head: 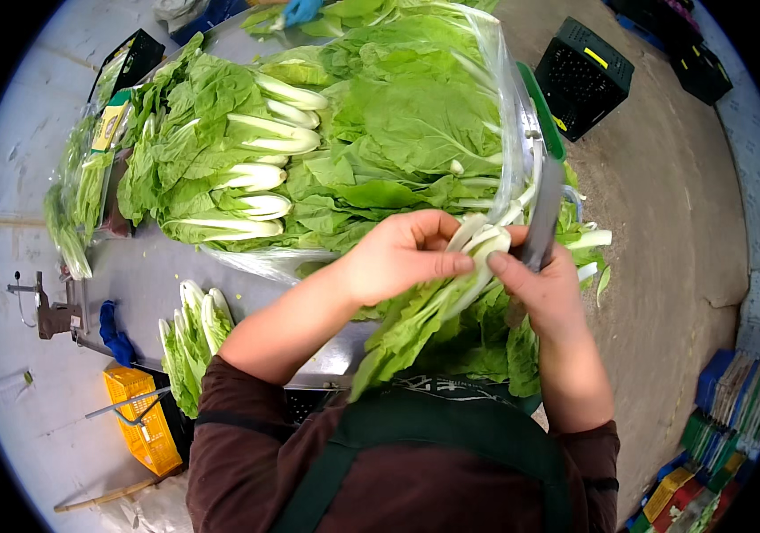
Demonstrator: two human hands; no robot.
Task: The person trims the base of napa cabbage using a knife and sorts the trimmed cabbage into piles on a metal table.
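Both hands meet at the white stem end of a leafy green cabbage head [480,243], its leaves hanging down toward my apron. My left hand [413,250] grips the stems from the left, thumb laid across them. In my right hand [543,280] is a knife [545,206], its blurred blade pointing up and away; that thumb also presses on the stem base. Loose leaves and heads [413,120] lie beyond my hands on clear plastic sheeting [503,120]. To their left, several heads [253,176] are laid in a row, white bases facing right.
A small bunch of greens [196,333] lies on the metal table [146,266] by my left forearm. A blue-gloved hand [301,11] shows at the far edge. Black crates [583,80] stand on the floor at right; a yellow crate [143,420] is at lower left.
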